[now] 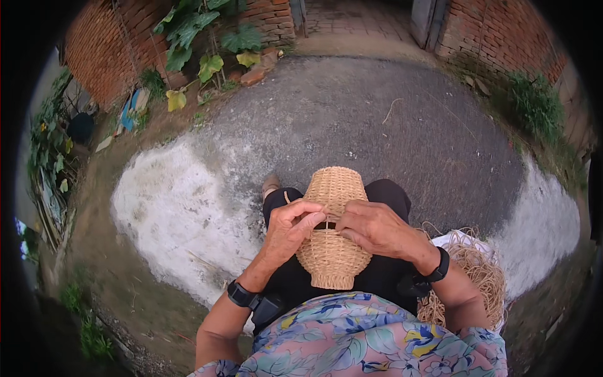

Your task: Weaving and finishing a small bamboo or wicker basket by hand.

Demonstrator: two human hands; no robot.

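Note:
A tan woven straw piece (335, 257) rests on my lap, with a narrow neck at the near end and a wider body farther off. Across its middle runs a dark gap, spanned by a thin strand. My left hand (295, 225) is closed at the gap's left side, thumb and fingers pinching a straw cord (326, 217). A loose end of cord sticks up behind its knuckles. At the gap's right side, my right hand (372, 225) grips the woven edge with bent fingers, the thumb lying along the near rim. Its fingertips are partly hidden.
To my right lies a heap of loose straw cord (471, 267) on a white sack (447, 240). Grey pavement (377, 125) stretches ahead to an open gateway (361, 22) between brick walls (502, 38). Leafy plants (188, 34) grow along the left wall.

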